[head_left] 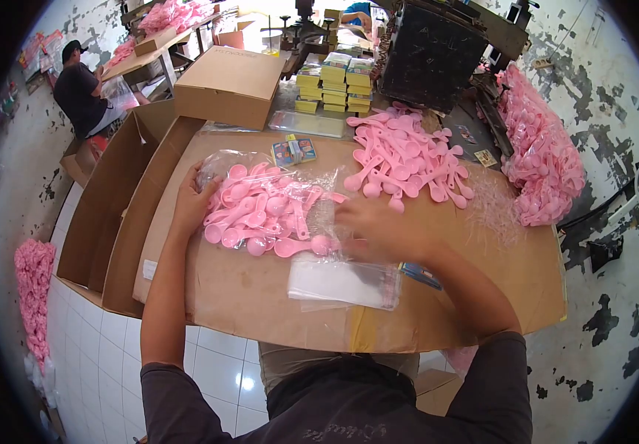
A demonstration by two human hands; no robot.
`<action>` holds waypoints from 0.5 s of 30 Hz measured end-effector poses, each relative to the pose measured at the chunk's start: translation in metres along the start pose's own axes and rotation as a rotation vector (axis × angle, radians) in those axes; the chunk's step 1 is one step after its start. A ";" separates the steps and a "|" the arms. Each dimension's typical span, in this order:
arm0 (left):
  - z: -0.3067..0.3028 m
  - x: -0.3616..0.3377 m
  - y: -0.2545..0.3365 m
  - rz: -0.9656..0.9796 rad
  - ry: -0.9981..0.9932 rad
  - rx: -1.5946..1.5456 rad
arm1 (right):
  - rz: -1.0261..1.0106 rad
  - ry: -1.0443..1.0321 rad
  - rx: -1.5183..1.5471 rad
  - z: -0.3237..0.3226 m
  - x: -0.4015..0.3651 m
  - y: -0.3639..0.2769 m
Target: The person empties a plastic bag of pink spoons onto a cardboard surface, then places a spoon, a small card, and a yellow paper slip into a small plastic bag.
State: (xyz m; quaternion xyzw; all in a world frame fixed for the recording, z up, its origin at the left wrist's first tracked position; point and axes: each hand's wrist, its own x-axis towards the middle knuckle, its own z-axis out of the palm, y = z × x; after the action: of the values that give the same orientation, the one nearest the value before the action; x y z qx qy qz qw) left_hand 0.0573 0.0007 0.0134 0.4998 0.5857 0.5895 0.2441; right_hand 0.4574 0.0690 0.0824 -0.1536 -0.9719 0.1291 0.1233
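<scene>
Open carton [109, 214]: stands at the far left, against the cardboard work surface [260, 311].

Left hand [194, 203]: fingers are curled over the left edge of 1 clear bag [220, 163] and grip the film. The bag lies flat on the surface's left half, filled with pink spoons [253, 222].

Right hand [375, 233]: motion-blurred at the bag's right end, just above a stack of empty bags [342, 281]. Its opening and any contents cannot be determined.

Further right: 1 loose spoon pile [408, 163], then a large sack of spoons [545, 163].
</scene>
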 end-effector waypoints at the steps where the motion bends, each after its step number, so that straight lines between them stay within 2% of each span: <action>1: 0.000 0.000 0.001 -0.002 0.001 0.011 | -0.034 -0.040 -0.008 0.011 0.002 -0.009; 4: 0.002 -0.001 0.002 -0.013 -0.009 -0.017 | -0.111 0.086 -0.069 0.048 0.009 -0.001; 7: 0.000 0.000 -0.002 0.002 -0.008 -0.011 | -0.148 0.024 -0.122 0.047 0.016 0.004; 10: -0.002 0.002 -0.007 0.008 -0.015 -0.030 | 0.057 -0.182 0.119 0.026 0.018 -0.004; 13: -0.002 0.002 -0.008 0.000 -0.023 -0.041 | 0.185 -0.357 0.043 0.005 0.025 -0.012; 15: -0.002 0.001 -0.007 -0.003 -0.023 -0.030 | 0.163 -0.332 0.042 0.000 0.024 -0.017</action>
State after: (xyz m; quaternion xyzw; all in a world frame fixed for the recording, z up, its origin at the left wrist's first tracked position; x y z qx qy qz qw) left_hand 0.0529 0.0023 0.0075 0.5021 0.5747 0.5921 0.2590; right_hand 0.4309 0.0615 0.0917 -0.2058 -0.9604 0.1822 -0.0464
